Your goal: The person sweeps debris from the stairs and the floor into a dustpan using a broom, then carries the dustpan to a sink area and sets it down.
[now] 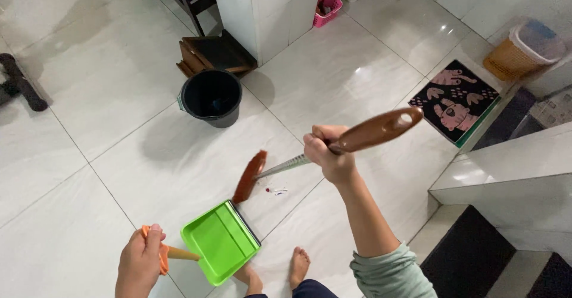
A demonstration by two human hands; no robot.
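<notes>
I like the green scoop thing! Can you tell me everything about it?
The dustpan is bright green, plastic-looking, with a flat square tray, raised side walls and a dark strip along its front lip. It lies tilted on the white tile floor. The left hand grips its orange handle. The brown broom head sits just at its lip.

The left hand (pixel 142 261) is cut off at the wrist by the bottom edge. The specks (pixel 276 190) beside the broom head (pixel 249 176) are too small to identify. The dustpan (pixel 220 241) hides one foot (pixel 252 279). The dark bucket's (pixel 211 97) contents cannot be made out.
</notes>
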